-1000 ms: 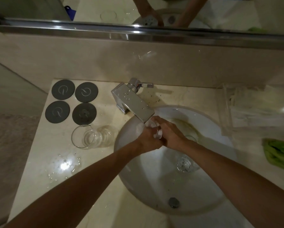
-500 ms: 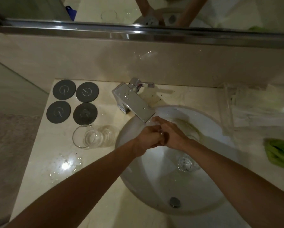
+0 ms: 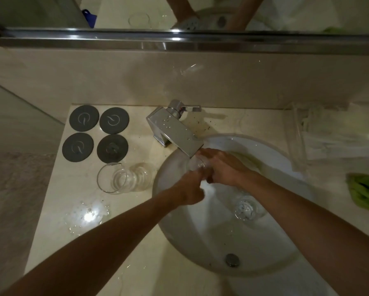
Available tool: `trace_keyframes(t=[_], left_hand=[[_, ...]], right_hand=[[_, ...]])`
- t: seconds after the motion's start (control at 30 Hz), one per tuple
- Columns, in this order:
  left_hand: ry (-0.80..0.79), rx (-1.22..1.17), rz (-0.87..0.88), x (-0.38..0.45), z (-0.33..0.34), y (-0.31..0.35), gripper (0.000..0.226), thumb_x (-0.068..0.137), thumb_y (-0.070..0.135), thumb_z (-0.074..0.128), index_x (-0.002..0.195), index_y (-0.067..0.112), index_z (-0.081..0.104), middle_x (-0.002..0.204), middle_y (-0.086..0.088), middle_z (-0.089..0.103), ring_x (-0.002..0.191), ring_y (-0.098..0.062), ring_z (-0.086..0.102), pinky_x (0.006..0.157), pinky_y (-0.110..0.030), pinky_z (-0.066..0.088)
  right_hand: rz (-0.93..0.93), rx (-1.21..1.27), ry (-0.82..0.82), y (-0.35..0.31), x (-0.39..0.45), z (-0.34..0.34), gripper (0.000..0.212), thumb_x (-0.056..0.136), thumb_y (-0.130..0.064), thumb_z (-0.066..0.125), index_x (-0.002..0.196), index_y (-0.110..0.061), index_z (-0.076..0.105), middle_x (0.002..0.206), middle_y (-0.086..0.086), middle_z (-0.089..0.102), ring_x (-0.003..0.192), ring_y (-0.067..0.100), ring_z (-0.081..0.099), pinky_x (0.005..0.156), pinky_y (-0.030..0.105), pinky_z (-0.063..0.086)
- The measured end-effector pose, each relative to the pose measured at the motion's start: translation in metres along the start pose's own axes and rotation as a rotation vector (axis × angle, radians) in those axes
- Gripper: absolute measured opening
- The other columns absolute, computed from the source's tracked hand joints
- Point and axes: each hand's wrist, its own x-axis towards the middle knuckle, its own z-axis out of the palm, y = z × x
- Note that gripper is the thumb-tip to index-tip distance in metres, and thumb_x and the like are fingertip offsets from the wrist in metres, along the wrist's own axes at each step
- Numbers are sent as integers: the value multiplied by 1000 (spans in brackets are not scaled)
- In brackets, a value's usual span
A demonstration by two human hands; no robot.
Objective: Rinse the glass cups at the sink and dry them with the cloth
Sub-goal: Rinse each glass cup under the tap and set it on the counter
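Drain plug (image 3: 232, 260) nearest, low in the white basin (image 3: 200, 248). A second glass cup (image 3: 246, 209) lies in the basin on the right side, below the right forearm; speckled, apparently not yet rinsed.

Mid-basin: left hand (image 3: 190, 190) with fingers curled, reaching up to the base of the glass cup being rinsed (image 3: 197, 164); whether it actually grips the glass cannot be told. Right hand (image 3: 221, 167) wraps around that cup from the right, holding it just under the tap spout (image 3: 179, 137).

Change over the last second: the left hand has slid back toward the wrist side, uncovering more of the cup; the cup stays under the spout. Judgement: rinsing of this cup continues, hands turning it; drying not begun.

Left on the counter (image 3: 51, 221): a third glass (image 3: 119, 178) lying on its side, a puddle (image 3: 89, 216) nearer. Green cloth (image 3: 365, 193) at far right, well apart from both hands.

Further back: four dark round coasters (image 3: 98, 133), each with a pale swirl mark; no readable writing. Mirror frame (image 3: 179, 40) beyond. No brand legible anywhere.
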Motion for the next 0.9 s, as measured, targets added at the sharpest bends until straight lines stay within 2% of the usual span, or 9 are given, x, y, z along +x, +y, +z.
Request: trace_keyframes(t=[0.13, 0.23, 0.3, 0.4, 0.5, 0.57, 0.63, 0.73, 0.9], left_hand=[[104, -1097, -287, 14, -9, 25, 52, 72, -3, 61, 122, 11, 57, 105, -5, 63, 96, -21, 60, 75, -29, 49], [97, -1172, -308, 17, -8, 28, 62, 58, 0, 59, 119, 9, 59, 107, -7, 61, 100, -22, 55, 85, -40, 44], [89, -916, -211, 10, -3, 27, 54, 66, -6, 60, 119, 3, 61, 114, -16, 64, 101, -21, 58, 85, -35, 47], [16, -65, 29, 1, -2, 7, 54, 83, -6, 55, 135, 8, 55, 140, -9, 55, 128, -18, 50, 105, -24, 35], [-12, 845, 223, -4, -12, -12, 59, 95, 5, 46, 151, 17, 34, 163, -5, 19, 152, -23, 8, 123, -50, 1], [-60, 1022, 251, -4, -11, -13, 60, 96, 8, 47, 152, 18, 28, 166, -6, 6, 153, -24, -2, 121, -53, -7], [-59, 741, 164, 0, -5, -14, 67, 89, 3, 54, 149, 22, 32, 163, -5, 21, 152, -24, 12, 123, -51, 5], [40, -231, -9, 4, 6, 0, 57, 77, -3, 60, 131, 13, 53, 129, -10, 61, 122, -26, 57, 103, -39, 46], [138, -1130, -228, 10, -6, 18, 55, 76, -16, 61, 125, 9, 57, 109, -3, 66, 101, -22, 62, 76, -29, 50]], right_hand=[[2, 130, 98, 4, -1, 6, 77, 71, -17, 84, 137, -28, 46, 125, 1, 62, 102, 21, 66, 78, 33, 57], [-4, 179, 59, 3, -1, 0, 80, 68, -13, 84, 137, -28, 45, 119, -3, 63, 93, 16, 63, 71, 30, 54], [40, 165, -17, 3, -1, -9, 91, 69, -7, 82, 145, -31, 39, 118, -5, 62, 90, 13, 59, 69, 25, 47], [44, 63, -91, 4, -1, -17, 97, 69, -17, 84, 149, -34, 32, 125, -5, 61, 90, 14, 55, 71, 25, 43], [-18, -15, -137, 5, -4, -15, 85, 68, -22, 81, 139, -34, 36, 117, -6, 61, 87, 15, 59, 65, 29, 50], [-10, 22, -119, 6, -4, -12, 78, 66, -20, 80, 132, -32, 41, 108, -10, 59, 87, 18, 61, 69, 35, 55], [7, 52, -90, 5, -1, -9, 79, 65, -20, 81, 132, -33, 40, 108, -10, 58, 88, 19, 62, 71, 36, 56], [11, 26, -21, 1, -1, 0, 87, 69, -19, 82, 140, -34, 35, 124, -3, 61, 95, 21, 65, 76, 36, 56], [-4, 175, 111, -1, -4, 7, 73, 70, -15, 82, 132, -28, 47, 119, -1, 64, 94, 19, 67, 76, 36, 58]])
